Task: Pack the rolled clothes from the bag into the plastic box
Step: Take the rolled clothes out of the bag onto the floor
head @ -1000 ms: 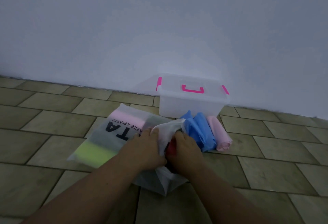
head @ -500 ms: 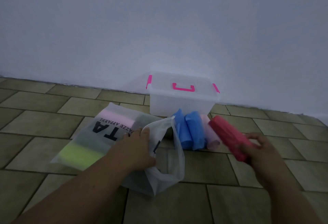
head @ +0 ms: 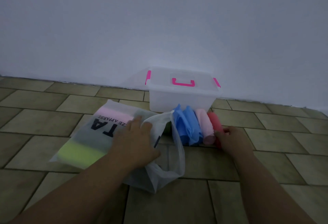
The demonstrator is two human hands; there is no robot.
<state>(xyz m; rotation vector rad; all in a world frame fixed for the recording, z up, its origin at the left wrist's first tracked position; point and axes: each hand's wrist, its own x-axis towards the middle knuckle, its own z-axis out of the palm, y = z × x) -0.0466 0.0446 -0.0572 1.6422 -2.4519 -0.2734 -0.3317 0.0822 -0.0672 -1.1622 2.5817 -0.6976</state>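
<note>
A translucent bag (head: 99, 135) with black lettering lies on the tiled floor, its mouth open toward the right. Pink, grey and yellow-green rolls show through it. My left hand (head: 136, 137) presses flat on the bag near its mouth. A closed clear plastic box (head: 181, 98) with pink latches and handle stands against the wall. In front of it lie two blue rolls (head: 186, 126), a pink roll (head: 204, 126) and a red roll (head: 214, 121) side by side. My right hand (head: 230, 138) grips the near end of the red roll on the floor.
A pale wall (head: 159, 28) rises right behind the box. Olive floor tiles (head: 266, 135) stretch to the right and toward me.
My right hand drew the red roll out of the bag, swung it to the right and set it down beside the pink roll. My left hand stayed on the bag.
</note>
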